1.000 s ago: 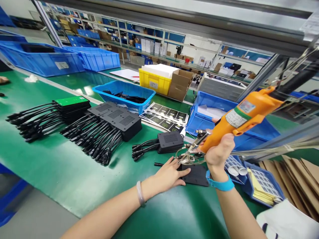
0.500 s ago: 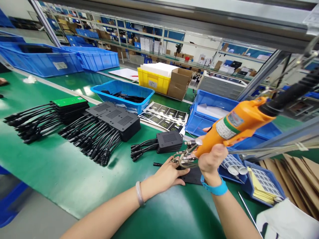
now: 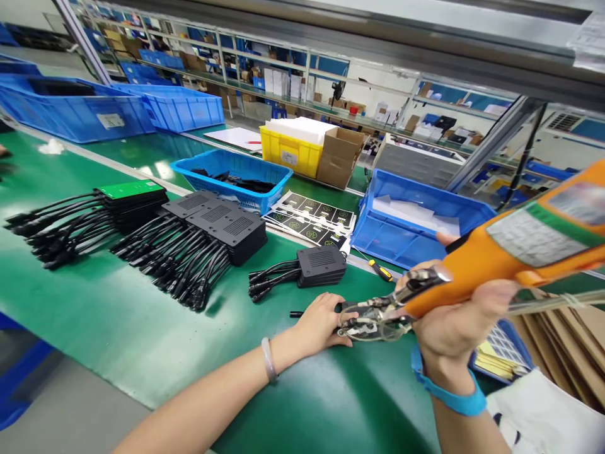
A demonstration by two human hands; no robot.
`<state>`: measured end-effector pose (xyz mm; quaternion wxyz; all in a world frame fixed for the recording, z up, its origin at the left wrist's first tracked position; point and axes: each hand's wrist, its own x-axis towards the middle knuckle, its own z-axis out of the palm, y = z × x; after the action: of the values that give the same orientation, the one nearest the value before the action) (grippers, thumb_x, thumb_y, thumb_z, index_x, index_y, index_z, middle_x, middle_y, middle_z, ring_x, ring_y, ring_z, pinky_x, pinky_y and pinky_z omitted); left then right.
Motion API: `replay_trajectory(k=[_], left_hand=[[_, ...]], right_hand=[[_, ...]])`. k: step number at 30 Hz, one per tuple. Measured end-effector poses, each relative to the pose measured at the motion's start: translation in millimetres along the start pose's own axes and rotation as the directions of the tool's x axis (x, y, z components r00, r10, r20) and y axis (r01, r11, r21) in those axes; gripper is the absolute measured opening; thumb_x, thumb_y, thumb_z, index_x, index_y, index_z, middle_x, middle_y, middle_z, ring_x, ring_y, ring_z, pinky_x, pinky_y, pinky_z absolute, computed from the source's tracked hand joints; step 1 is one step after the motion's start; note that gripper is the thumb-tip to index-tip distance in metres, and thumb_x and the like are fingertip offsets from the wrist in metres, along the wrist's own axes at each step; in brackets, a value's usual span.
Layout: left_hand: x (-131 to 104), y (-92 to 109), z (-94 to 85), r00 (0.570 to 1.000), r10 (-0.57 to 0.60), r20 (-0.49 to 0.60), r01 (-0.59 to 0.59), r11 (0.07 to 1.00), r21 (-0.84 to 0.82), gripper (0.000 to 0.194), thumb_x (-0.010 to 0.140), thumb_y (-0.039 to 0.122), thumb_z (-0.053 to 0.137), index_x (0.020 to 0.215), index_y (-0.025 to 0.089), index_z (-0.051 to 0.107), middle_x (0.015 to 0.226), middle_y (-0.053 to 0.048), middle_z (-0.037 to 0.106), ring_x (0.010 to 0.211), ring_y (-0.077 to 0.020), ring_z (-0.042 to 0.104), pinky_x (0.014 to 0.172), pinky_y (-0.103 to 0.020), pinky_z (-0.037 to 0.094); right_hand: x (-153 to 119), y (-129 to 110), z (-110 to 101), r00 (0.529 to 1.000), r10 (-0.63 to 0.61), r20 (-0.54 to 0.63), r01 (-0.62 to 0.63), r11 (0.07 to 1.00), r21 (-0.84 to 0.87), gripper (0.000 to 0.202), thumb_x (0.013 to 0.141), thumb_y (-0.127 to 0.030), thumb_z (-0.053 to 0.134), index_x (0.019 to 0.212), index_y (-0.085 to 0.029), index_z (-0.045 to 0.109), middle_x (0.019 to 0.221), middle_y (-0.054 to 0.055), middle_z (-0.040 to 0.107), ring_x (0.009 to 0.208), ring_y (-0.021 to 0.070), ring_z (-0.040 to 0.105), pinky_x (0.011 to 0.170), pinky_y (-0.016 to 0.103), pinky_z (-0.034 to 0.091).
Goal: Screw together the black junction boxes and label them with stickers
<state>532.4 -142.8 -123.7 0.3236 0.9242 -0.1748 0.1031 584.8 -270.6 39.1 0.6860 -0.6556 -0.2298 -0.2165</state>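
My right hand (image 3: 456, 318) is wrapped around an orange powered screwdriver (image 3: 515, 246), which tilts down to the left. Its metal nose (image 3: 373, 321), with thin clear tubes around it, reaches close to my left hand (image 3: 321, 320). The fingers of my left hand curl over a black box on the table, mostly hidden by the hand and the nose. A short black cable end (image 3: 296, 314) pokes out to the left of that hand. Just behind stands a small stack of black vented boxes (image 3: 321, 266) with cables.
More black cabled boxes (image 3: 227, 227) stand in stacks at left, one stack topped by a green plate (image 3: 127, 189). Behind are a blue basket (image 3: 231, 157) of black parts, label sheets (image 3: 312, 217) and a blue bin (image 3: 387, 239). A yellow-black screwdriver (image 3: 380, 271) lies near the bin. Cardboard sheets (image 3: 553, 347) lean at right.
My right hand has moved the orange screwdriver to the right and nearer to me, at a flatter tilt. The fingers of my left hand have drawn in around the black box. The small screwdriver has come into view.
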Motion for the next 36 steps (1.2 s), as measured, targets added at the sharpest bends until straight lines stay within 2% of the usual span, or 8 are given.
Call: replay_trajectory(k=[3,7,11,21,25,30,33,36], left_hand=[[-1,-2,3.6,1.000,0.006,-0.012,-0.006,1.000,-0.009,0.056,0.069,0.054,0.081,0.115,0.024,0.069,0.117,-0.012,0.060,0.104,-0.0297,0.058,0.095,-0.046,0.047],[-2,-4,7.4,0.999,-0.007,-0.034,0.007,1.000,-0.006,0.046,0.072,0.054,0.080,0.106,0.023,0.071,0.114,-0.011,0.059,0.104,-0.0293,0.057,0.095,-0.045,0.046],[-1,-5,9.5,0.999,-0.023,-0.037,0.024,1.000,0.009,0.039,0.077,0.051,0.076,0.103,0.022,0.071,0.111,-0.010,0.059,0.097,-0.0272,0.057,0.089,-0.043,0.048],[0,0,5.0,1.000,0.018,0.010,-0.019,0.996,0.091,0.059,0.067,0.050,0.084,0.119,0.027,0.067,0.113,-0.013,0.059,0.101,-0.0314,0.059,0.088,-0.045,0.050],[-2,10,-25.7,0.998,0.055,-0.029,-0.049,0.986,0.162,0.067,0.071,0.042,0.080,0.132,0.023,0.058,0.123,-0.016,0.056,0.114,-0.0339,0.054,0.100,-0.051,0.044],[-5,-6,-93.2,0.949,-0.191,-0.249,0.210,0.976,0.052,0.073,0.071,0.026,0.073,0.138,0.019,0.046,0.129,-0.014,0.055,0.121,-0.0331,0.049,0.109,-0.052,0.036],[-3,-34,-124.4,0.938,-0.278,-0.206,0.283,0.959,-0.002,0.078,0.073,0.031,0.074,0.142,0.018,0.040,0.132,-0.016,0.056,0.121,-0.0330,0.051,0.104,-0.051,0.042],[10,-62,-138.6,0.941,-0.335,-0.052,0.330,0.940,-0.082,0.081,0.075,0.045,0.073,0.143,0.016,0.040,0.133,-0.015,0.058,0.119,-0.0288,0.057,0.101,-0.042,0.047]], right_hand=[[-11,10,2,0.998,0.013,-0.069,-0.008,0.997,0.072,0.051,0.090,-0.060,0.039,0.097,-0.019,0.068,0.060,0.003,0.058,0.041,0.0159,0.051,0.040,0.030,0.043],[-22,16,3,0.997,0.069,-0.042,-0.068,0.997,0.036,0.053,0.088,-0.063,0.041,0.096,-0.019,0.069,0.053,0.003,0.058,0.034,0.0180,0.049,0.033,0.032,0.041],[-31,17,5,0.998,0.004,-0.055,-0.003,1.000,0.024,0.051,0.087,-0.067,0.044,0.094,-0.022,0.067,0.056,0.002,0.058,0.041,0.0189,0.054,0.039,0.033,0.044],[-42,18,-8,0.980,0.163,0.111,-0.186,0.949,0.256,0.056,0.071,-0.077,0.056,0.095,-0.027,0.055,0.052,-0.004,0.056,0.038,0.0179,0.048,0.035,0.032,0.041],[-9,-11,-33,0.981,0.181,0.071,-0.194,0.935,0.295,0.065,0.066,-0.084,0.056,0.100,-0.028,0.060,0.050,-0.003,0.054,0.037,0.0183,0.046,0.032,0.034,0.039],[43,-43,-53,0.985,0.173,0.028,-0.175,0.956,0.237,0.050,0.073,-0.076,0.055,0.096,-0.033,0.067,0.051,-0.001,0.046,0.038,0.0166,0.041,0.032,0.035,0.033],[59,-29,-49,0.990,0.142,0.021,-0.143,0.958,0.249,0.059,0.069,-0.080,0.055,0.091,-0.027,0.069,0.050,0.001,0.050,0.037,0.0179,0.046,0.032,0.034,0.034],[65,1,-42,0.988,0.155,-0.005,-0.147,0.946,0.288,0.051,0.072,-0.067,0.058,0.092,-0.021,0.070,0.054,0.004,0.058,0.040,0.0187,0.053,0.034,0.031,0.039]])
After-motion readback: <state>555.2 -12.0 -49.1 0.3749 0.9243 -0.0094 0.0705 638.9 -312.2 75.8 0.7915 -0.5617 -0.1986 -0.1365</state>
